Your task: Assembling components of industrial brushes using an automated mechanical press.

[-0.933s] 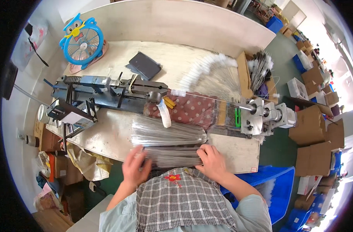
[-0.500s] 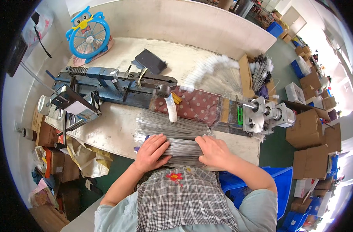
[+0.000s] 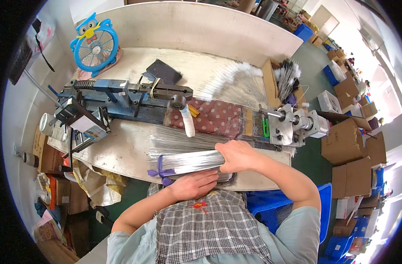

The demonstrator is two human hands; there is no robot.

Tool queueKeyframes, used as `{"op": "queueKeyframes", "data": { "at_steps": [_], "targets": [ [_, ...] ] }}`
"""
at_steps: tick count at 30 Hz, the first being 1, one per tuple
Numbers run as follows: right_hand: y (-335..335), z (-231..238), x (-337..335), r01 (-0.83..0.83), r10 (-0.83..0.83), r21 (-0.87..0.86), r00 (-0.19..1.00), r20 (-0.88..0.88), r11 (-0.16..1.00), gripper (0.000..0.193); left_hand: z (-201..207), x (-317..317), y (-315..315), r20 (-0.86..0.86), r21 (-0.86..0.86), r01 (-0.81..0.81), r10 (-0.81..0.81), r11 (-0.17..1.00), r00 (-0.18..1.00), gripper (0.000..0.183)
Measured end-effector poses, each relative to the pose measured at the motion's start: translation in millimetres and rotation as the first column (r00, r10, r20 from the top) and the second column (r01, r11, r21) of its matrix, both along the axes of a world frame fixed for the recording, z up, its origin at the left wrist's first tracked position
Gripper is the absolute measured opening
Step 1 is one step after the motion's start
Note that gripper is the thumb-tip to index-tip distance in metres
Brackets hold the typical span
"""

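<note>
Brown cardboard boxes [image 3: 347,141] stacked at right.

Small factory workshop: blue metal bench machine [image 3: 121,94] bolted on a worn wooden worktable [image 3: 121,154], bundles of thin metal wires [image 3: 183,152] beside it, stacked cardboard boxes [image 3: 346,143] and blue plastic crates [image 3: 304,31] beyond the table.

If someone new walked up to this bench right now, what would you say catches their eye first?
Probably the shiny bundle of thin metal wires tied with a purple strip, gripped by the right hand at the table's near edge, with the left hand just under it. Behind it lies a long blue metal machine, and a blue owl-shaped fan stands at the far left.
</note>
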State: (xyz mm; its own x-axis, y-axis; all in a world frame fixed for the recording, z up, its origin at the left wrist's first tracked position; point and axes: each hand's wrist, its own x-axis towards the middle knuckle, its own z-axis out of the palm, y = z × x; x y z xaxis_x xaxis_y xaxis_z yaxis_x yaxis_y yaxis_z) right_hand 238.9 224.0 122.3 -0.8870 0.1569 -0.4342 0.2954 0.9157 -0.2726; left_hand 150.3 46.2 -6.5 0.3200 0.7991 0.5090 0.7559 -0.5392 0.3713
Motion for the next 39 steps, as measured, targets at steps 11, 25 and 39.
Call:
{"op": "queueKeyframes", "data": {
  "at_steps": [11,25,39],
  "targets": [
    [-22,2,-2,-0.194,0.192,0.066,0.981,0.023,0.979,0.036,-8,16,13,-0.168,-0.143,-0.339,0.315,0.930,0.934,0.048],
    [28,47,19,-0.137,0.131,0.209,0.991,0.039,0.968,0.025,-30,2,28,-0.508,-0.004,-0.332,0.284,0.943,0.813,0.064],
    [-15,-43,47,0.394,-0.180,-0.905,0.913,0.366,0.160,0.032,60,-12,20,0.973,-0.002,0.442,0.103,0.897,-0.205,0.081]
  ]
}}
